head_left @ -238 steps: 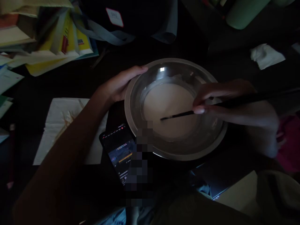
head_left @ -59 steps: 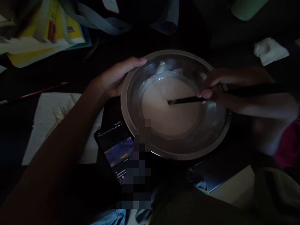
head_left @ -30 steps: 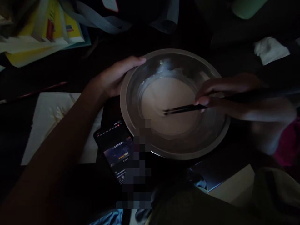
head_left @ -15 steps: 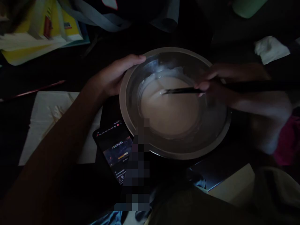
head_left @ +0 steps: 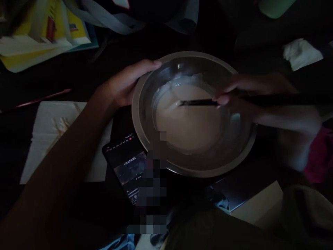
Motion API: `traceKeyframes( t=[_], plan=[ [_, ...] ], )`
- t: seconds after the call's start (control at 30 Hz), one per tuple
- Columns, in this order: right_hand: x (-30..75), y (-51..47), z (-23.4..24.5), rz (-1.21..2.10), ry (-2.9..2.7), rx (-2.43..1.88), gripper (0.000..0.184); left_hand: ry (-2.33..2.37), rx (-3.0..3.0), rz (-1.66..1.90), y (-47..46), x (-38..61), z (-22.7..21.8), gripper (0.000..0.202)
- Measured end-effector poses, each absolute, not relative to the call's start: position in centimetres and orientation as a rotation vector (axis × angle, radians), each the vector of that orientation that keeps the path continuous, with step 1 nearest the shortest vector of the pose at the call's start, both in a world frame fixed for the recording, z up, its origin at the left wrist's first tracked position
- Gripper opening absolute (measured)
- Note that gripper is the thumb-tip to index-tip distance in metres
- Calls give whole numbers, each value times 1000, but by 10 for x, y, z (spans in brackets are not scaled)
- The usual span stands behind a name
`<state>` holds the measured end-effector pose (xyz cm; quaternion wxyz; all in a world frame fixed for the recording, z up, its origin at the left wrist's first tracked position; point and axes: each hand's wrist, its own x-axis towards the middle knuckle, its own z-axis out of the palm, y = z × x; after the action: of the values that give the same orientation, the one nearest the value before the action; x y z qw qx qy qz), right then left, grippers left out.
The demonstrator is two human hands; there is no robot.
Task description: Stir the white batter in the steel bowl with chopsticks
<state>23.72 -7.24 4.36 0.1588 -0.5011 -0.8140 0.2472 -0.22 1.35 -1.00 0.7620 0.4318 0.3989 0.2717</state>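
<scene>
A wide metal bowl [head_left: 140,114] stands on the dark table, holding a pale, creamy liquid [head_left: 189,121]. My left hand [head_left: 130,80] grips the bowl's left rim, thumb on top and fingers hidden behind the wall. Over the right side of the bowl, my right hand [head_left: 234,92] is closed around dark chopsticks [head_left: 196,102]. Their tips reach into the liquid near its middle. The right hand is blurred by motion. Some of the liquid coats the inner wall of the bowl.
A lit phone [head_left: 130,166] lies just left of the bowl. Further left are a white napkin [head_left: 39,139] with thin sticks on it and a reddish pen-like stick [head_left: 44,98]. Yellow books [head_left: 75,31] sit at the back left, a crumpled tissue [head_left: 301,53] at the right.
My right hand and the chopsticks have shifted slightly left within the bowl. My left hand stays on the rim. The picture on the phone's screen has changed.
</scene>
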Motion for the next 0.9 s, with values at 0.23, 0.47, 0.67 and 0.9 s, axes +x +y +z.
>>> traceKeyframes(
  t=[0.23, 0.47, 0.67, 0.9],
  plan=[
    [261, -71, 63, 826, -2276, -1532, 25, 897, 954, 598, 15, -3, -14, 32],
    [240, -71, 42, 884, -2489, -1216, 20, 937, 960, 588, 10, 2, -4, 32],
    [245, -75, 49, 507, -2180, -1614, 20, 825, 938, 625, 11, 0, -9, 25],
    [253, -70, 52, 1029, -2500, -1300, 21, 805, 967, 613, 14, -3, -13, 28]
  ],
)
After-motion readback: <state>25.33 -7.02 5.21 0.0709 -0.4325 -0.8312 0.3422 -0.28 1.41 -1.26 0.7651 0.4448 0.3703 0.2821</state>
